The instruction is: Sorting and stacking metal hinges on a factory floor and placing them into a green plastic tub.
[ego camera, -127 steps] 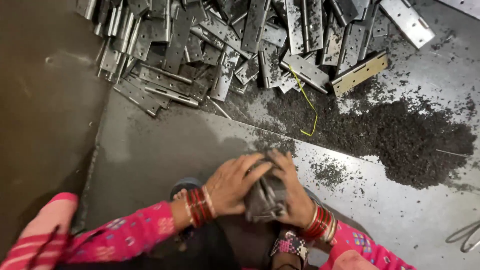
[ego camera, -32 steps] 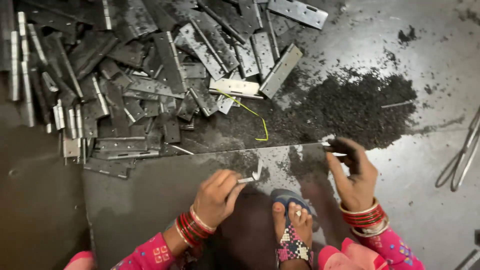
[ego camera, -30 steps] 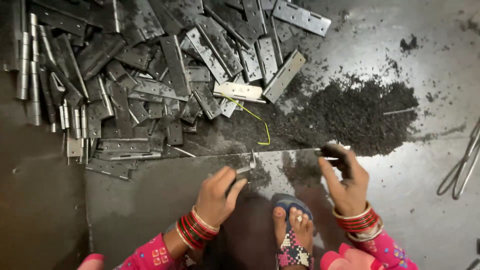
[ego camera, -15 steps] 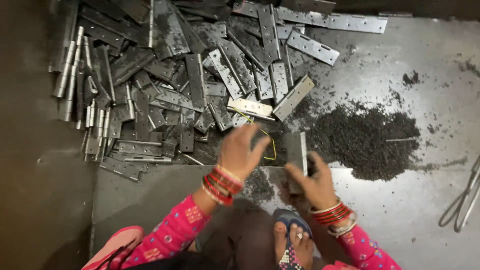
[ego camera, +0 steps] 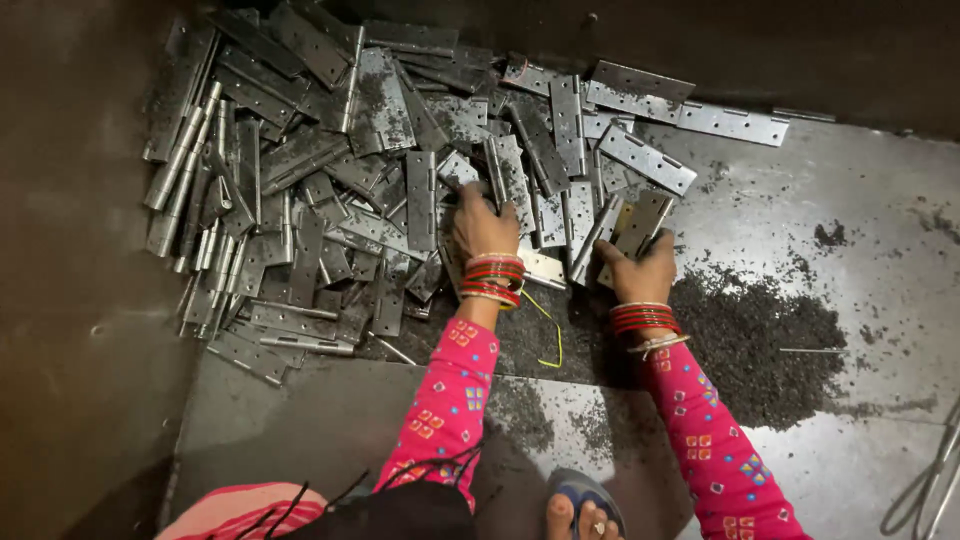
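Observation:
A big heap of grey metal hinges (ego camera: 330,200) covers the far left of the metal floor. My left hand (ego camera: 482,226) reaches into the heap's right side, fingers curled down on a hinge (ego camera: 508,178) that lies among the others. My right hand (ego camera: 640,268) is at the heap's edge and grips a folded hinge (ego camera: 640,218) that stands tilted up from the floor. Both wrists wear red bangles, and the sleeves are pink.
A dark mound of metal filings (ego camera: 770,335) spreads right of my right arm. A yellow wire (ego camera: 550,335) lies between my arms. My foot in a sandal (ego camera: 583,510) is at the bottom edge. Bent wire (ego camera: 925,485) lies at the lower right.
Both hands have moved forward from near my foot into the hinge heap. The left hand has gone deeper among the hinges, and the right hand still grips a hinge.

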